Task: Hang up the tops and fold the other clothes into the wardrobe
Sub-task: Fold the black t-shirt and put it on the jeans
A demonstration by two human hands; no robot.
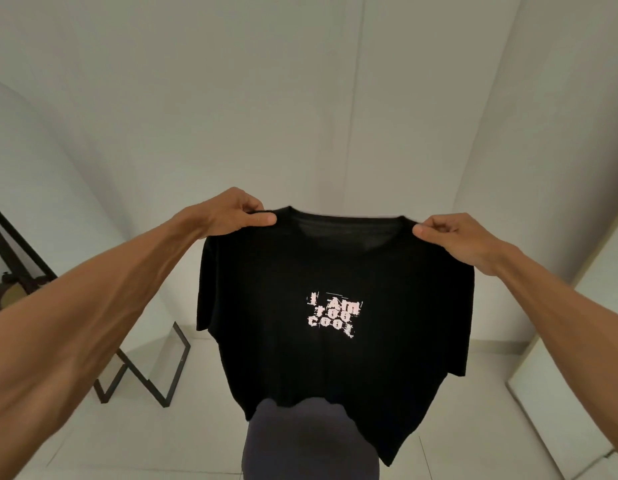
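Observation:
A black T-shirt (328, 271) with a pale printed text patch on its chest hangs spread out in front of me, held up at arm's length. My left hand (231, 213) pinches its left shoulder seam beside the collar. My right hand (453, 237) pinches the right shoulder seam. The shirt's hem hangs loose over my dark grey trousers (293, 441). No hanger and no wardrobe interior shows.
A black metal frame stand (151, 379) rests on the pale floor at the lower left, with a dark rail (20, 251) leaning behind it. White walls stand ahead, and a white panel edge (557, 393) runs down the right side.

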